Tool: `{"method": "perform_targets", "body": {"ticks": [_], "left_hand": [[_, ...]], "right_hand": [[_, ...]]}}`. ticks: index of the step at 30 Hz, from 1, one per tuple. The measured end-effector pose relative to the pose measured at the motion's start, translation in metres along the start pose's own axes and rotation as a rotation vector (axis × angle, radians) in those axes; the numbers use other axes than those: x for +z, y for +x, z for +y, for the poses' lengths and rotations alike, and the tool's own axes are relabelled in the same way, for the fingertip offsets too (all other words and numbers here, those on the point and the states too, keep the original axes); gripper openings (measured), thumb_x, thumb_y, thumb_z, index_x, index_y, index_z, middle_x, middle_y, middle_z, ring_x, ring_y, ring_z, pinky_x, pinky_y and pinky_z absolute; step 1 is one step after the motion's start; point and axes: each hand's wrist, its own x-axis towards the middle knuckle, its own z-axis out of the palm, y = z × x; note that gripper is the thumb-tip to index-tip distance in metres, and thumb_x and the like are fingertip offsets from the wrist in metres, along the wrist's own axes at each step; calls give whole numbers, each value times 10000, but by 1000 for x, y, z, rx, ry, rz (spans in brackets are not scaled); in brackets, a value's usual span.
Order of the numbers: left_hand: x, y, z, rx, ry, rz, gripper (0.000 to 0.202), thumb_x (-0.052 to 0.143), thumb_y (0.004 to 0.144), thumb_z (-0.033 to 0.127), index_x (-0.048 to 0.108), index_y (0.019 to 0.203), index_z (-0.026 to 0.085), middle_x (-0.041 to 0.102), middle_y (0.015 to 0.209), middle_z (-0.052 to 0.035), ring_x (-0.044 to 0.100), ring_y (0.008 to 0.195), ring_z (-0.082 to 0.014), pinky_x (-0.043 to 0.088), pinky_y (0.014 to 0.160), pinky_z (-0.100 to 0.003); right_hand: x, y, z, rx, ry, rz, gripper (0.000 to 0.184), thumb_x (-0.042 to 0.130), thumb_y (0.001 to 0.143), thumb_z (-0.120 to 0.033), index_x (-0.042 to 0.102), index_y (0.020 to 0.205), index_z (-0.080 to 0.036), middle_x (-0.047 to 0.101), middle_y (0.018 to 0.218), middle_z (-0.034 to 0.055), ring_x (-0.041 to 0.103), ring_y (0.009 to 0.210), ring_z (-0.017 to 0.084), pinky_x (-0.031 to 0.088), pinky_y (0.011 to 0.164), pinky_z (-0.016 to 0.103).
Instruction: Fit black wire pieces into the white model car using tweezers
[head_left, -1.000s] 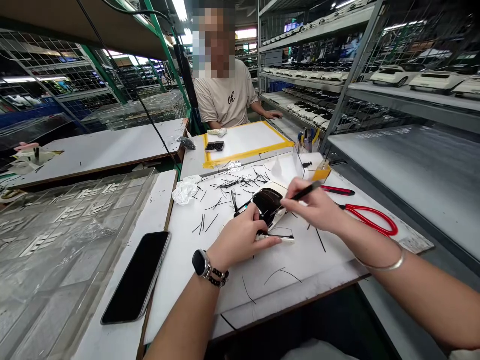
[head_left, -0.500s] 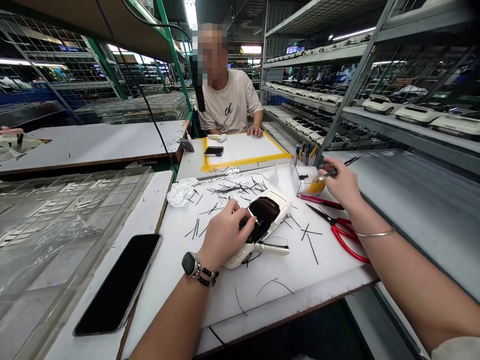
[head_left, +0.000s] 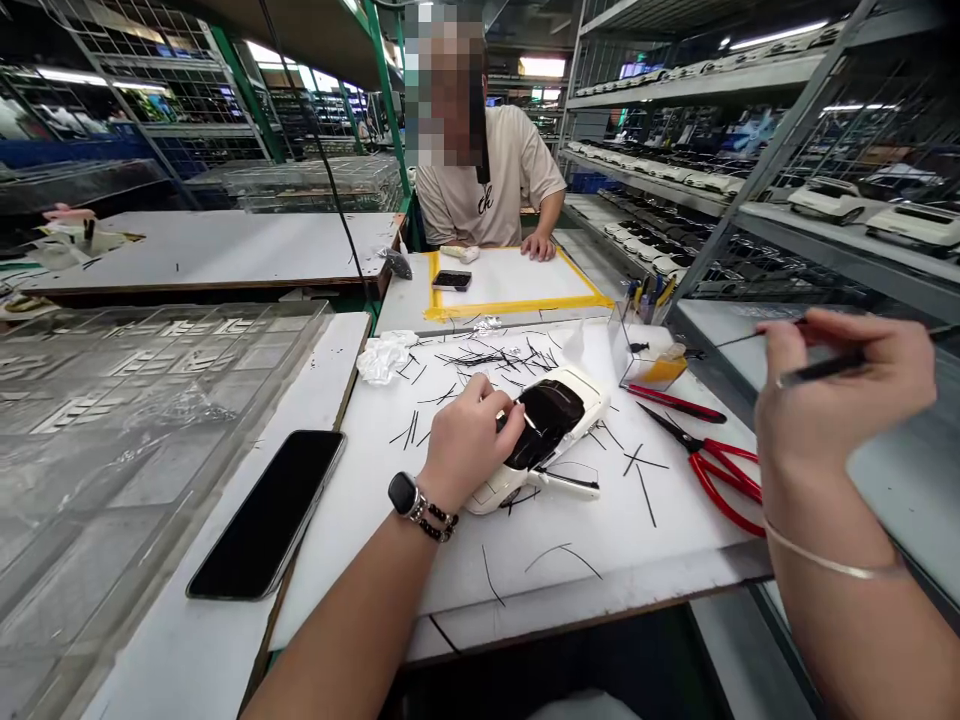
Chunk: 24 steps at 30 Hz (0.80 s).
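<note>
A white model car [head_left: 562,420] with a dark roof and an open side door [head_left: 571,482] sits on the white work surface. My left hand [head_left: 474,440] is closed on its near end, fingertips at the windscreen; a thin, pale piece shows by the fingers. Raised off to the right, my right hand [head_left: 847,385] is closed round a dark slim tool [head_left: 825,370]. A thin black strip [head_left: 742,340] sticks out leftward from its fingertips. Below and left of that hand lie red-handled scissors [head_left: 720,470] and a red-handled tool [head_left: 679,403]. Black strips [head_left: 495,357] are scattered around the car.
A clear box [head_left: 645,350] with tools stands behind the scissors. On the left are a phone [head_left: 266,515], crumpled tissue [head_left: 386,357] and a plastic tray [head_left: 150,420]. A person [head_left: 502,170] sits opposite. Shelves of model cars [head_left: 825,200] line the right.
My right hand has moved from beside the clear box rightward and closer to me, with the slim tool in it. My left hand stays on the model car. The view has shifted slightly.
</note>
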Motion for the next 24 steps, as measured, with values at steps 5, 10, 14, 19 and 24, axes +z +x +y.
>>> {"method": "perform_targets", "body": {"ticks": [5,10,14,19,24], "left_hand": [[0,0,1,-44,7,12,265,474,891,325,625,737,171,528,817,-10,439,560,-77,328,477,-204],[0,0,1,-40,6,7,254,487,884,329,624,736,175,527,822,-10,444,565,-80,326,481,-206],[0,0,1,-43,7,5,249,489,884,329,621,738,176,519,825,-7,451,578,-81,335,491,-209],[0,1,0,-42,9,12,245,491,883,328,618,737,177,512,820,-5,454,582,-83,335,488,-211],[2,1,0,-47,5,8,247,486,882,328,616,733,180,519,822,-10,461,584,-93,341,486,-219]], "right_hand": [[46,-36,-40,30,25,66,163,647,788,-362,593,812,-210,625,749,56,597,762,218,445,707,378],[72,-55,-50,35,33,226,158,688,771,-346,606,805,-216,640,821,57,614,778,218,467,744,397],[75,-57,-47,31,51,188,111,690,781,-286,612,817,-216,642,837,47,619,798,206,465,772,392],[79,-56,-44,-16,42,145,92,692,779,-239,618,828,-212,654,825,35,617,789,198,451,775,387],[81,-56,-41,-91,8,187,96,704,771,-230,626,822,-209,666,800,17,618,753,187,427,750,371]]}}
